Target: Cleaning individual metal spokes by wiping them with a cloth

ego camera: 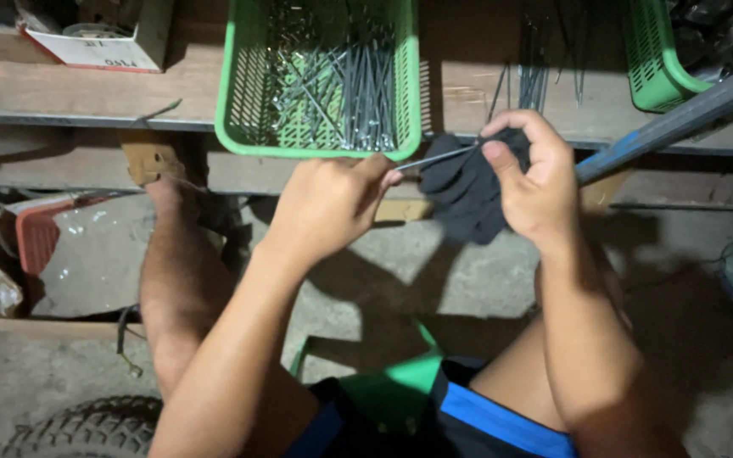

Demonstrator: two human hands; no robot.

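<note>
Left hand [328, 203]: fingers curled, thumb and forefinger pinching the near end of a thin metal rod [436, 158].
Right hand [529, 174]: closed around a dark cloth [466, 193], thumb pressed on top, fingers wrapped behind it.
Rod: runs almost level from the left hand's pinch into the cloth; far end hidden in the folds. Held in the air, just in front of the table [86, 97] edge.
Cloth: bunched, hangs below the right hand, touching the rod.
Green basket [243, 93]: on the table, just behind the left hand; holds many thin metal rods of like kind, mostly lying lengthwise.
Loose rods [536, 72]: on the bare table right of the basket, behind the right hand.
Second basket [651, 59]: green, at the table's right end, dark parts inside; contents unclear.
Grey bar [680, 119]: slants from upper right down toward the right hand, passing behind it.
Box [108, 42]: white with red edge, table's left end.
Red tray [40, 233]: on the floor, far left, below the table.
Tyre [86, 428]: bottom left corner, partly in view.
Seat [383, 386]: green, between the person's knees.
</note>
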